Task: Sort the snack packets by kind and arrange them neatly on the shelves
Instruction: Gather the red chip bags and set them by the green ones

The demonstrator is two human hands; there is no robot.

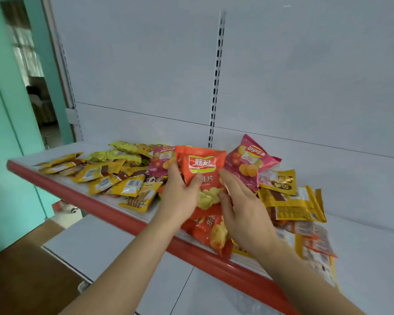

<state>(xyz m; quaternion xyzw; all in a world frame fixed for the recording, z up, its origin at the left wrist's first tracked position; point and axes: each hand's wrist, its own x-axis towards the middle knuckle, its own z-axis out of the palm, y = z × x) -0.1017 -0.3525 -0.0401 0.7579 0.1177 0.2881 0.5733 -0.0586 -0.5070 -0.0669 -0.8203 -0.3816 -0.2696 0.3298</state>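
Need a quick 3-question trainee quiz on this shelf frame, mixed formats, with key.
1. True or false: the left hand holds the orange chip bag upright above the shelf.
2. Which packets fill the shelf's left end? A) pink chip bags B) yellow packets C) blue boxes
3. Fill in: the right hand rests against the orange bag's ____ edge, fingers straight.

Key
1. True; thumb on the front.
2. B. The pink chip bags stand behind and beside the held bag.
3. Right. A red chip bag lies under the hands at the shelf's front lip.
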